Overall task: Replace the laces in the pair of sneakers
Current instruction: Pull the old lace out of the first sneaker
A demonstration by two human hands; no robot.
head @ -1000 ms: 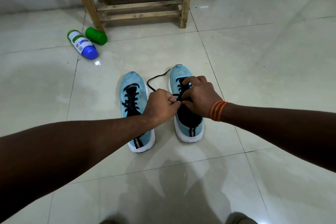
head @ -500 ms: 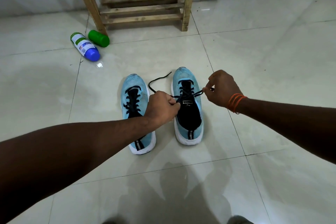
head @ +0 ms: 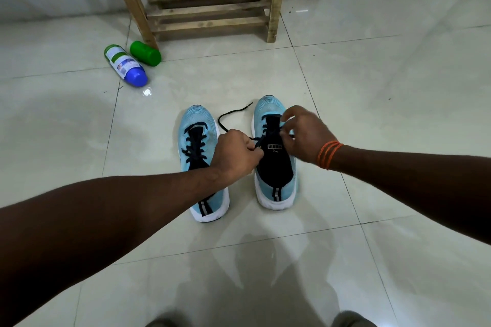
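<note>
Two light blue sneakers with black tongues and white soles stand side by side on the tiled floor, toes away from me. The left sneaker [head: 198,141] is fully laced in black. Over the right sneaker [head: 275,167] both hands work on its black lace [head: 231,115], whose loose end loops onto the floor between the toes. My left hand [head: 235,152] pinches the lace just left of the tongue. My right hand [head: 303,134], with orange threads at the wrist, has its fingers curled at the eyelets on the shoe's right side, pinching the lace there.
A wooden stool frame [head: 207,0] stands at the back against the wall. A white bottle with a blue cap [head: 126,66] and a green cylinder [head: 145,53] lie on the floor left of it. My knees show at the bottom edge.
My right hand pulled the lace out to the right half a second ago and has now come back over the right sneaker's eyelets. My left hand stayed pinching the lace.
</note>
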